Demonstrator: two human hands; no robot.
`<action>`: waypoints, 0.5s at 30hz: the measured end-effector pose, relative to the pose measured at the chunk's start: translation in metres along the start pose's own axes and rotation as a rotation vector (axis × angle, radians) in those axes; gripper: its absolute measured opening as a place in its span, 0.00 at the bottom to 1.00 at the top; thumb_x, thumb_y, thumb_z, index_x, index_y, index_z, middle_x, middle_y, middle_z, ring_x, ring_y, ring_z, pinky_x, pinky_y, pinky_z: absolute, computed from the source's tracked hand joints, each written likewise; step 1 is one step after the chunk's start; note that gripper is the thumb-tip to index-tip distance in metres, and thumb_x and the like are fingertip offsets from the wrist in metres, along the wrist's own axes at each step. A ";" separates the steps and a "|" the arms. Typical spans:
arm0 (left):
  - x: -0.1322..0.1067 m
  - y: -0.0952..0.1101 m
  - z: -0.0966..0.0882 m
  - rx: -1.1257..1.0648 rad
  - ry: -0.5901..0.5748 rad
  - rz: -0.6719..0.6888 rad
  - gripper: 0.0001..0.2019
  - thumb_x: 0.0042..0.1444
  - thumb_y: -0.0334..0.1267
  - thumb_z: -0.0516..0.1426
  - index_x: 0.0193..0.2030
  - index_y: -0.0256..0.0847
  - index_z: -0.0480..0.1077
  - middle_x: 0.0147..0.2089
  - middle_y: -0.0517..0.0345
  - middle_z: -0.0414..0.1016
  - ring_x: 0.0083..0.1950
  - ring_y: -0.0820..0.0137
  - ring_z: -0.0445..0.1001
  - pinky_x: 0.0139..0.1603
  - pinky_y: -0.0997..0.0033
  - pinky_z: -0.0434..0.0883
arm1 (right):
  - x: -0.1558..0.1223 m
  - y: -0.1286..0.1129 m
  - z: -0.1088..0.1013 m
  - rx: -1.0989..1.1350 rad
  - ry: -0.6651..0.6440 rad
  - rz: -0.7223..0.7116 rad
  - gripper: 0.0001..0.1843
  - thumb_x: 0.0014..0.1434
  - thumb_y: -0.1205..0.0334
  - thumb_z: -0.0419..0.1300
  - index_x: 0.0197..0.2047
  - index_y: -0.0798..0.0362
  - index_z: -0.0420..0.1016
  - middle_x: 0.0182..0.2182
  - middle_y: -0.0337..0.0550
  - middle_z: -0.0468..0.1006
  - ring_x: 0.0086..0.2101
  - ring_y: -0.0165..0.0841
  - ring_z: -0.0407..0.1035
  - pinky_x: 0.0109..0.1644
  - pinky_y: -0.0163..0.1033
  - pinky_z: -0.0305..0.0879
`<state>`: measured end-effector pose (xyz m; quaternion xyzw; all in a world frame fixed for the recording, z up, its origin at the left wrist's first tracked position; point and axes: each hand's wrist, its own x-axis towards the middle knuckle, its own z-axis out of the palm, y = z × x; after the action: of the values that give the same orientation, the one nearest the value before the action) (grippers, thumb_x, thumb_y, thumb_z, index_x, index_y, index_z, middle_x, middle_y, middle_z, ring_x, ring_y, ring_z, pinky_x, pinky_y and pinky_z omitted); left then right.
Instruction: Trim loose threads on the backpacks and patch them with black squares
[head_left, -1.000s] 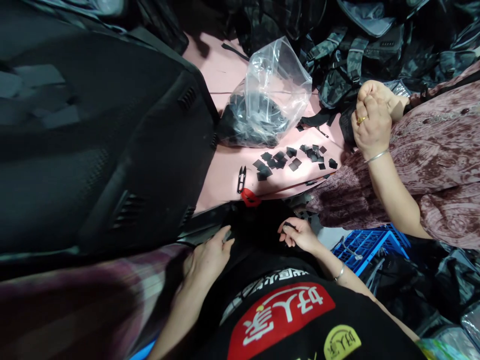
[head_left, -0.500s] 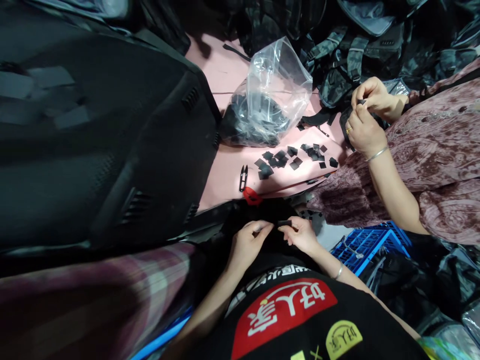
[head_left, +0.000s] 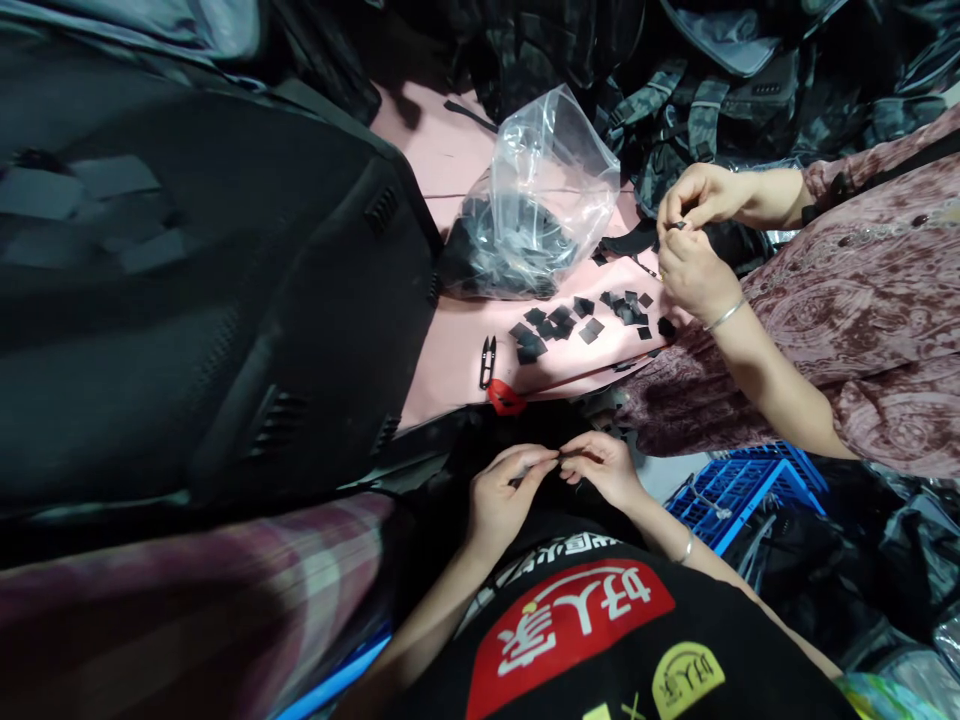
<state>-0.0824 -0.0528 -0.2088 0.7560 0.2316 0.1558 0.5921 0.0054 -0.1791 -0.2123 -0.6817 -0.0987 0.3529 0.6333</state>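
My left hand (head_left: 504, 497) and my right hand (head_left: 606, 470) meet fingertip to fingertip in front of my black apron (head_left: 600, 690). Thumb and fingers of each are pinched together at a small black piece, mostly hidden by the fingers. Ahead of them, black thread snips (head_left: 487, 364) with a red tie (head_left: 506, 398) lie on the pink tabletop (head_left: 442, 375). Several small black squares (head_left: 559, 322) are scattered to the right of the snips.
A clear plastic bag (head_left: 536, 200) of dark pieces stands further back. A large black padded panel (head_left: 300, 250) fills the left. At right, a co-worker's hands (head_left: 697, 240) pinch a small dark piece. Dark backpacks (head_left: 697, 110) are piled behind; a blue crate (head_left: 742, 490) sits low right.
My hands have come together; the black piece showing in my right fingers is now largely covered between both. The co-worker's hands have shifted left and slightly down.
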 end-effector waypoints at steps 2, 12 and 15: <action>-0.002 0.000 0.001 0.005 -0.011 0.007 0.08 0.51 0.43 0.55 0.31 0.43 0.73 0.35 0.54 0.75 0.38 0.67 0.73 0.42 0.68 0.70 | 0.000 -0.004 -0.001 -0.066 0.022 -0.027 0.07 0.47 0.60 0.61 0.29 0.55 0.72 0.20 0.37 0.74 0.21 0.27 0.69 0.26 0.32 0.67; 0.001 0.000 0.001 -0.009 -0.063 -0.064 0.11 0.50 0.46 0.55 0.32 0.41 0.73 0.33 0.55 0.75 0.36 0.67 0.72 0.40 0.69 0.69 | 0.003 0.001 -0.001 -0.152 -0.014 -0.050 0.08 0.51 0.62 0.55 0.30 0.56 0.73 0.21 0.40 0.76 0.23 0.29 0.71 0.29 0.33 0.69; 0.012 -0.015 -0.017 0.077 -0.179 -0.161 0.20 0.51 0.52 0.51 0.42 0.40 0.72 0.30 0.54 0.75 0.33 0.65 0.73 0.37 0.68 0.69 | 0.004 0.003 -0.001 -0.060 0.003 0.011 0.13 0.51 0.56 0.57 0.33 0.57 0.73 0.23 0.41 0.76 0.25 0.31 0.73 0.28 0.34 0.69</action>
<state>-0.0831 -0.0299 -0.2193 0.7680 0.2433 0.0308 0.5916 0.0081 -0.1778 -0.2172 -0.7013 -0.1046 0.3522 0.6109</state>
